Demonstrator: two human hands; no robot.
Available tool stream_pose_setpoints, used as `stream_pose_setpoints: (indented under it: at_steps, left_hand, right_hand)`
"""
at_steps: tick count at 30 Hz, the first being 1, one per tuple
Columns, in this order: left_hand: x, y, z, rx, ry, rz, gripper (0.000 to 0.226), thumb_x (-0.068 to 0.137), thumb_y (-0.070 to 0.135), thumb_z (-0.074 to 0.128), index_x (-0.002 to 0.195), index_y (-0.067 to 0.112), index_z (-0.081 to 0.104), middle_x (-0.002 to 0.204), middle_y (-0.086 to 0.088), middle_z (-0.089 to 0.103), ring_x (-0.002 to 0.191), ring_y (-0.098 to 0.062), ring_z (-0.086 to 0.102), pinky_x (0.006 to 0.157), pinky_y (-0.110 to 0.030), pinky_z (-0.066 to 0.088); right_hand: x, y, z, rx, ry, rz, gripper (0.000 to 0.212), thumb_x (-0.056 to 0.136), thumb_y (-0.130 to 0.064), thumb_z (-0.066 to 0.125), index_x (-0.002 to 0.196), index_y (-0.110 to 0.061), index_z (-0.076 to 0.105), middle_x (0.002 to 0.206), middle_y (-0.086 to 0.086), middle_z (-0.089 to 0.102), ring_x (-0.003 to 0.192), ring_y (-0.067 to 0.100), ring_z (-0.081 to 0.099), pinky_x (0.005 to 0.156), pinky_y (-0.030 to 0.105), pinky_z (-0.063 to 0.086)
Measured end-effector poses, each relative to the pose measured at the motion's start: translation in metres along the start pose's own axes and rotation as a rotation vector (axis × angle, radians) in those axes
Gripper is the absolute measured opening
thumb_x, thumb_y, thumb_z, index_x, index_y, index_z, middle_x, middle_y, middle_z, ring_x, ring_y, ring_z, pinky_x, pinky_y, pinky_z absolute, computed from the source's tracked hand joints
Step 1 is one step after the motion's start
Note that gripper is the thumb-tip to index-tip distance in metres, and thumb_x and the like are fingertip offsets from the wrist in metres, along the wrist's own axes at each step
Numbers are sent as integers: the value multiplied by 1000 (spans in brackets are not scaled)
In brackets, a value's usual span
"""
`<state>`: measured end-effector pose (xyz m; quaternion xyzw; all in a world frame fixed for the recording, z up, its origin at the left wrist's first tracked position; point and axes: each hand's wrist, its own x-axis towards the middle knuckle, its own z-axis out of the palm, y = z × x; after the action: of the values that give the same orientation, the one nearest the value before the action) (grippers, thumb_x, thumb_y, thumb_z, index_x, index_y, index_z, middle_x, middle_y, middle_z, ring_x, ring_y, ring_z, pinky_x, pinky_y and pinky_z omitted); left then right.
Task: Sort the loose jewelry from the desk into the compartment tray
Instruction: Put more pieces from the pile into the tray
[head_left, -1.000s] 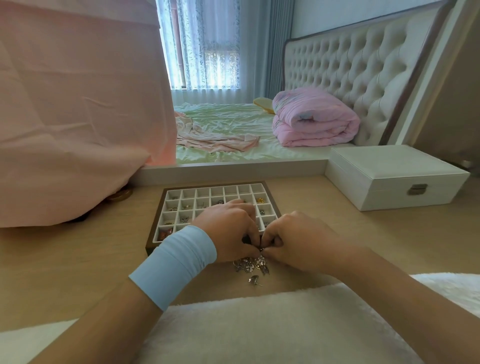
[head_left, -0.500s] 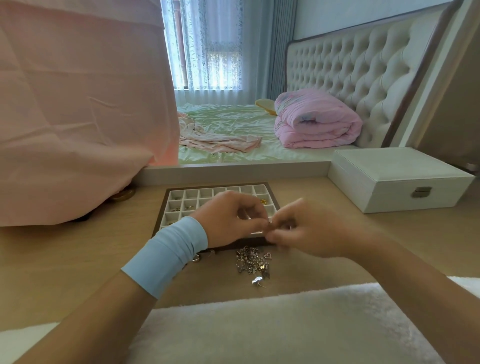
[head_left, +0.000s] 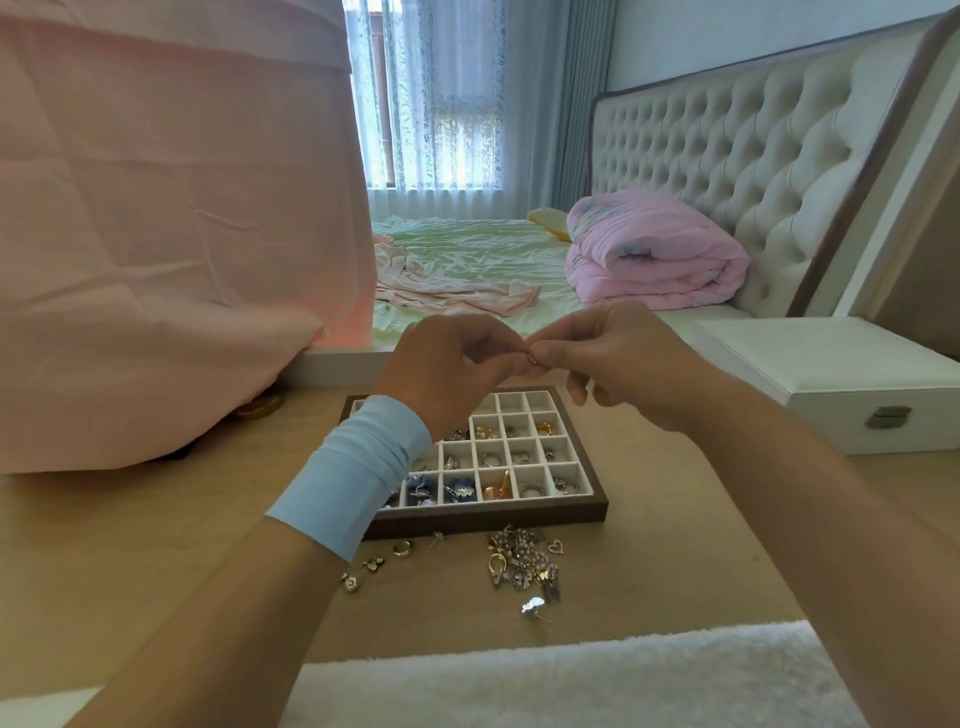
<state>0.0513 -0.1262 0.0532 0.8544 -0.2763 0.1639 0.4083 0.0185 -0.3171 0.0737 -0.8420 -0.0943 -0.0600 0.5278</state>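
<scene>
- A room is seen with a bed (head_left: 467, 249) at upper centre, a folded pink quilt (head_left: 654, 260) at right of centre, a tufted headboard (head_left: 727, 156) at upper right and a pink cloth (head_left: 156, 208) draped over the left of the frame.
- A light wooden bench (head_left: 130, 545) fills the lower half; a white box (head_left: 831, 384) is set at its right edge and a white fluffy mat (head_left: 571, 680) along the bottom.
- The compartment tray (head_left: 493, 517) lies at centre, many cells already filled, the farthest row seemingly bare.
- The loose jewelry (head_left: 522, 564) is heaped just below the tray, with a few pieces scattered to its left.
- A small gold piece (head_left: 533, 357) is pinched between the fingertips of the left hand (head_left: 452, 369) and the right hand (head_left: 623, 358), raised above the tray.
- It is best turned gently and identified, then lowered into a matching cell; a firm pinch is advised, since it could be dropped easily.
</scene>
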Motion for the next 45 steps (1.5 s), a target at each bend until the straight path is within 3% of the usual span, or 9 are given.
stream_pose_setpoints:
  at_steps: [4,8,13,16,20,24,31,34,45]
  left_hand:
    - [9,-13,9,-67,13,-71,4,83,34,75,86,32,75,81,20,71,79,7,63,72,-8,44]
    - [10,-27,21,-47,12,-101,2,85,33,73,85,35,73,80,21,70,79,9,61,65,-2,40]
    - [13,-44,28,23,-76,-125,8,90,39,64,96,36,69,89,21,68,86,5,61,76,-17,48]
    - [12,-55,30,191,-184,-123,16,96,34,54,107,42,63,98,24,58,99,0,54,90,-27,48]
    - [7,-61,35,345,-337,-57,25,97,33,46,108,46,64,120,18,54,117,-9,40,101,-33,38]
    - [5,-62,40,418,-390,-52,28,96,38,42,110,49,63,122,18,50,120,-12,39,104,-37,38]
    - [5,-59,34,343,-280,-74,26,94,20,48,109,37,61,116,13,61,105,-10,53,92,-30,47]
    - [6,-61,29,325,-272,-93,26,92,18,50,105,36,61,114,13,59,106,-10,52,94,-33,48]
    - [5,-67,32,396,-358,-92,18,93,32,51,95,43,65,118,15,56,110,-13,49,94,-34,45]
  right_hand:
    - [21,8,-2,-113,2,-18,8,89,-18,77,87,-12,82,74,5,77,43,8,50,42,21,37]
    - [35,19,3,-257,-20,-8,13,90,-23,76,82,-13,81,55,-7,69,38,2,47,45,17,42]
    - [52,31,2,-455,-84,-4,17,94,-22,71,81,-13,78,49,-16,63,38,0,51,51,19,44]
    - [59,43,4,-574,-100,13,16,93,-23,71,79,-22,78,70,-10,71,47,-4,56,57,22,48]
    - [57,50,17,-787,-212,28,8,94,-34,69,94,-30,76,91,-16,68,85,3,64,81,30,55]
    - [55,50,30,-931,-232,-10,9,95,-38,66,94,-33,74,92,-15,63,88,9,61,78,33,54]
    - [52,49,36,-900,-213,21,12,92,-39,70,96,-30,77,94,-15,68,90,8,63,85,37,57]
    - [50,51,39,-917,-234,53,11,92,-38,71,95,-30,77,94,-15,67,89,7,62,85,38,58]
    - [49,45,37,-892,-272,103,11,91,-37,72,95,-30,79,95,-16,68,90,8,64,84,37,58]
